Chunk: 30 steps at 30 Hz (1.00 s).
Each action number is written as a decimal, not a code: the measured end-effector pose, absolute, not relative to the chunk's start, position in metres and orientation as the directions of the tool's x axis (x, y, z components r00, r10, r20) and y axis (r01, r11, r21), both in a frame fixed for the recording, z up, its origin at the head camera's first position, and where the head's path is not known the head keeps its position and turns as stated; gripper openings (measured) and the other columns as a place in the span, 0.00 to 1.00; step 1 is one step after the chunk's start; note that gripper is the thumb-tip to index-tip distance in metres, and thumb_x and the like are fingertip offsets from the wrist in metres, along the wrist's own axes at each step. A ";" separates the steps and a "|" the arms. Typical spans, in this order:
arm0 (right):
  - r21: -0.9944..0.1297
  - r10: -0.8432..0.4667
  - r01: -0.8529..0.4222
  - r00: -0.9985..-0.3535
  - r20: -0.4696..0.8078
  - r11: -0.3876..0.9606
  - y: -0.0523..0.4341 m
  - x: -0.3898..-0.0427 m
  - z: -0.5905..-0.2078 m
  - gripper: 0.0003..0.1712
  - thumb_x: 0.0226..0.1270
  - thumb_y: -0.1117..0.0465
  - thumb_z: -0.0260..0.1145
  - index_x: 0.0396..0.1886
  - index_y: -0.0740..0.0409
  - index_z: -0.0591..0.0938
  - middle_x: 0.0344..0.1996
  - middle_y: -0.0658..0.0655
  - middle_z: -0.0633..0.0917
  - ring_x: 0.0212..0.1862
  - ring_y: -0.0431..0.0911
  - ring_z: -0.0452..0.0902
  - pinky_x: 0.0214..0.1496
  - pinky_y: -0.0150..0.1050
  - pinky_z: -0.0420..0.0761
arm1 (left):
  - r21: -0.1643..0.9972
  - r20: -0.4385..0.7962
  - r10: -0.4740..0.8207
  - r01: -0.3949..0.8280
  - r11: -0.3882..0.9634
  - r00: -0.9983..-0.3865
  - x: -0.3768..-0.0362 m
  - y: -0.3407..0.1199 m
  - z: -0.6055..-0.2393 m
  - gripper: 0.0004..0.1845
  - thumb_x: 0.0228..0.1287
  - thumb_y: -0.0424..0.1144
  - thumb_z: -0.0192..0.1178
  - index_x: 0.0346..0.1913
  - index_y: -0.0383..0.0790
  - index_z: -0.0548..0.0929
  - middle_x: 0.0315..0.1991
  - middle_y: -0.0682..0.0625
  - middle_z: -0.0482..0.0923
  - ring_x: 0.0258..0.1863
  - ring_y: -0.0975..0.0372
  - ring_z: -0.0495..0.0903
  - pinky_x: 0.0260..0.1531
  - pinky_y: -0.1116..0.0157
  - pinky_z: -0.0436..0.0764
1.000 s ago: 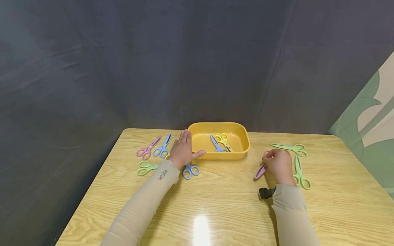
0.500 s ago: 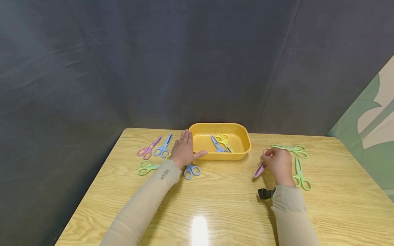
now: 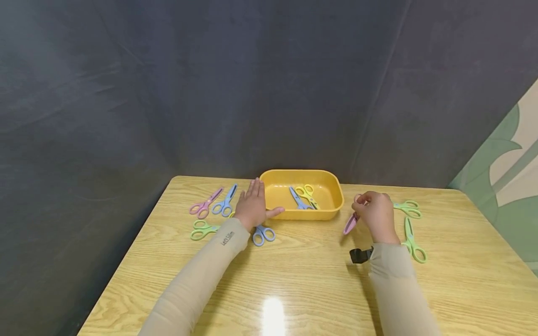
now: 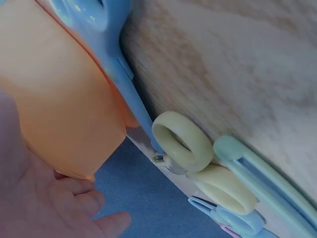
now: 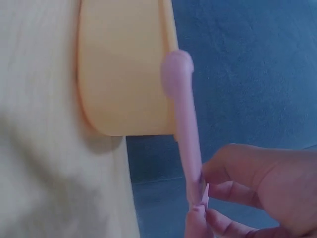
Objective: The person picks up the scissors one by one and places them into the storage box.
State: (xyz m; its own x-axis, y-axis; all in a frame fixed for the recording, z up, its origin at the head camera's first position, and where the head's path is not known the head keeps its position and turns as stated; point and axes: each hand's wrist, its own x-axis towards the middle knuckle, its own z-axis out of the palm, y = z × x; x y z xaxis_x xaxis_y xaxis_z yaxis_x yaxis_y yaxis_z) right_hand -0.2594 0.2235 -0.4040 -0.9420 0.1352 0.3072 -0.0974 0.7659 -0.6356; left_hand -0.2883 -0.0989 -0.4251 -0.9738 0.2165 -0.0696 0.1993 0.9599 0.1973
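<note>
The right hand (image 3: 377, 212) is pinching a pair of pink plastic scissors (image 3: 350, 224) by the handle end, fingers curled around it, and the closed blades hang down and to the left, just off the wooden tabletop (image 3: 311, 280). It sits just right of the yellow plastic tub (image 3: 332, 211), level with the tub's right wall. The right wrist view shows the same pink pair (image 5: 184, 124) with its tip up against the tub's rim, so this looks like the carry step: picked up, not yet dropped in.

The left hand (image 3: 253, 207) lies flat with straight fingers against the tub's left wall, holding nothing, thumb along the front edge. Probably just steadying it.

Inside the tub there's already a blue pair (image 3: 297, 198) and a yellow pair (image 3: 307, 194). Left of the tub lie a pink pair (image 3: 205, 205), a blue pair (image 3: 224, 201), a green pair (image 3: 201, 229) and another blue pair (image 3: 263, 234) half under the left wrist. Right of the tub, two green pairs (image 3: 409, 209) (image 3: 413, 242) sit past the right hand.

Next move, as a guess: lift the pink scissors a bit higher to clear the rim, swing left over the tub and let go.
</note>
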 end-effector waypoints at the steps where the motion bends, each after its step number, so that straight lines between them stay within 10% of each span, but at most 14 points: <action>1: -0.639 0.130 -0.102 -0.944 0.305 0.763 0.223 -0.261 -0.402 0.08 0.60 0.68 0.67 0.27 0.72 0.84 0.39 0.75 0.83 0.43 0.64 0.74 0.43 0.55 0.76 | 0.193 -0.075 0.214 0.196 0.962 -0.974 -0.288 -0.099 -0.425 0.60 0.65 0.76 0.47 0.81 0.32 0.42 0.82 0.38 0.36 0.81 0.50 0.35 0.76 0.46 0.50; 30: -0.627 0.075 -0.118 -0.959 0.273 0.770 0.184 -0.302 -0.376 0.07 0.62 0.67 0.68 0.30 0.71 0.83 0.36 0.67 0.77 0.43 0.59 0.69 0.45 0.51 0.76 | 0.188 -0.095 0.206 0.186 0.964 -0.974 -0.286 -0.096 -0.420 0.61 0.65 0.76 0.48 0.81 0.31 0.42 0.82 0.38 0.36 0.81 0.51 0.35 0.76 0.47 0.50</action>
